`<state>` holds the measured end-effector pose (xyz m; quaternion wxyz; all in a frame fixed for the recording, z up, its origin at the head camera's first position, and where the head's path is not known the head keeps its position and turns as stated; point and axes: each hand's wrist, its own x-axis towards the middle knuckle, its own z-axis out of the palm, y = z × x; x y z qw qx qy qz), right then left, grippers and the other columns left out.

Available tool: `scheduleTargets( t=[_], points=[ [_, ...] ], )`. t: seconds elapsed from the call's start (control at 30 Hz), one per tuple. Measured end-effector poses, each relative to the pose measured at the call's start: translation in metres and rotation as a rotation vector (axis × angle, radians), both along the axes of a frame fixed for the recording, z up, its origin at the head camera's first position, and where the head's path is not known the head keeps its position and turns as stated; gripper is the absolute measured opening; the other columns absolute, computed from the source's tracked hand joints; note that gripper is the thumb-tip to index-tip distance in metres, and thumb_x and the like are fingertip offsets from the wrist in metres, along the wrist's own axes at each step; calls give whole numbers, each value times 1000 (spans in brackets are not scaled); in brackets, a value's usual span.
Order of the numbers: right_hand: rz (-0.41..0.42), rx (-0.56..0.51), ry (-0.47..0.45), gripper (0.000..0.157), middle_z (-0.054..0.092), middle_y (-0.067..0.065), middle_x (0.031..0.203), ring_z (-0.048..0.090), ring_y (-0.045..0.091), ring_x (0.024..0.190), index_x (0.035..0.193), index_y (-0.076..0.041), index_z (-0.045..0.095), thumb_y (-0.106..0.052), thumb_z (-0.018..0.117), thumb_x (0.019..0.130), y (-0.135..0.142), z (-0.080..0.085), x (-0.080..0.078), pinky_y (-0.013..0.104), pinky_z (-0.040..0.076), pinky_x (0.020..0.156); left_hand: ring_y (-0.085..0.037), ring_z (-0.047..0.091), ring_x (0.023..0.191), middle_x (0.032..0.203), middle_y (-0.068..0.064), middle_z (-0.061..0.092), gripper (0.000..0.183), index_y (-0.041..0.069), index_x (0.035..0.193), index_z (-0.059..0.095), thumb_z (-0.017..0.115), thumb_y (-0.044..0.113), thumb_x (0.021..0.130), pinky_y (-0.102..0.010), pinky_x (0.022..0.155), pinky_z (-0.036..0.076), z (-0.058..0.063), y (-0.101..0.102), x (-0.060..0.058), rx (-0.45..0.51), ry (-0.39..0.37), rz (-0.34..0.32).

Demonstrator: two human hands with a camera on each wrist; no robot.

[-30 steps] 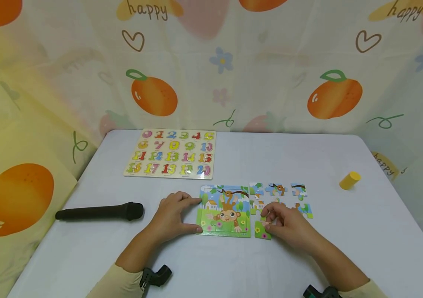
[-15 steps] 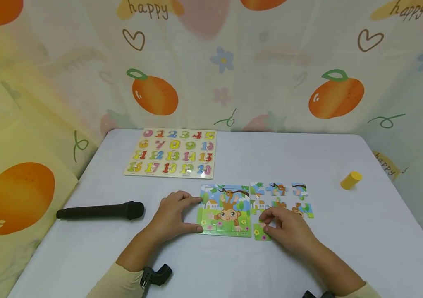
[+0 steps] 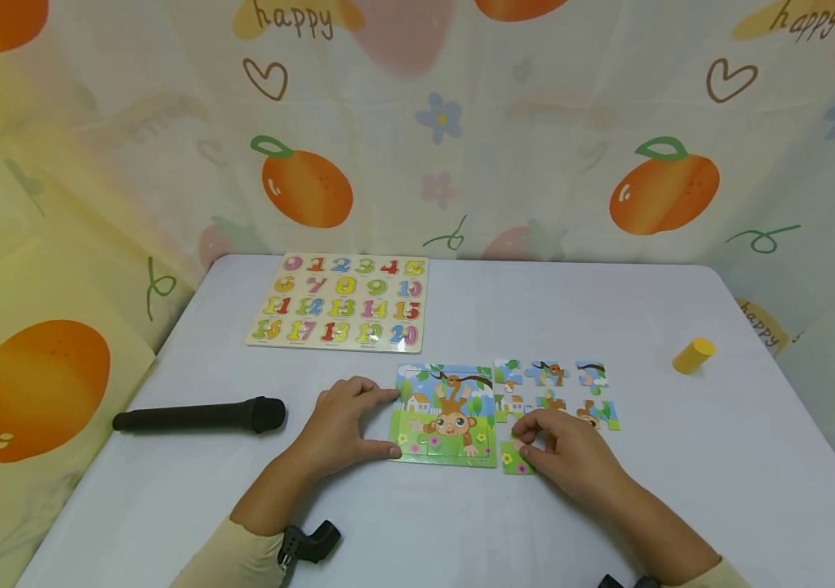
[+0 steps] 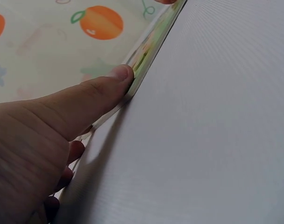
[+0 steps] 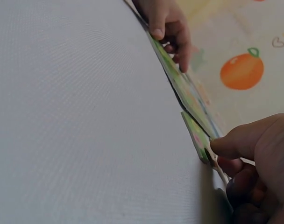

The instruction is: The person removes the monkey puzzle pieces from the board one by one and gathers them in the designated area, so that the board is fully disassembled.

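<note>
A square jigsaw puzzle board [image 3: 442, 415] with an upside-down cartoon monkey lies mid-table. My left hand [image 3: 344, 420] rests at its left side, thumb and index finger spread apart and touching the edge. In the left wrist view the thumb [image 4: 102, 95] lies against the board's rim, the other fingers partly hidden behind. Just right of the board, my right hand [image 3: 571, 449] pinches a green puzzle piece [image 3: 514, 460] with flowers between thumb and fingers. Part of that piece is covered by the fingertips. Several loose puzzle pieces [image 3: 591, 374] lie in rows beyond the right hand, some partly covered by it.
A wooden number board [image 3: 339, 304] lies at the back left. On the left is a black microphone [image 3: 197, 417]. A yellow cylinder [image 3: 694, 356] lies at the far right. A printed curtain [image 3: 520, 106] hangs behind the white table [image 3: 417, 539].
My right hand has shifted slightly left and down, uncovering more of the loose pieces behind it. My left hand keeps its place at the board.
</note>
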<state>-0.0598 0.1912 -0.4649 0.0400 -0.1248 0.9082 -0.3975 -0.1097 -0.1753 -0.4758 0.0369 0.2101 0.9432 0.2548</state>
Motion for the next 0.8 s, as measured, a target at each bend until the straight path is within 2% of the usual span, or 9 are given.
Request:
scheduleTargets(
  t=[0.3, 0.5, 0.8],
  points=[
    [37, -74, -2, 18, 69, -11, 94, 52, 6, 60, 102, -21, 76, -6, 78, 93, 0, 4, -3, 26, 46, 59, -21, 52, 116, 126, 2, 60, 83, 23, 143, 71, 100, 51, 70, -47, 99, 39, 3, 0, 0, 4, 3, -22],
    [52, -87, 13, 18, 69, -11, 92, 53, 5, 58, 102, -20, 76, -5, 76, 92, -6, 7, -7, 27, 47, 60, -20, 51, 115, 126, 3, 59, 81, 23, 141, 72, 101, 48, 69, -47, 99, 41, 5, 2, 0, 62, 8, -53],
    [118, -102, -19, 14, 69, -11, 91, 52, 6, 54, 103, -17, 77, -7, 73, 96, -17, 13, -17, 27, 46, 54, -17, 49, 110, 126, 3, 58, 78, 26, 140, 72, 99, 50, 71, -42, 94, 43, 5, 13, -1, 72, 18, -110]
  ],
)
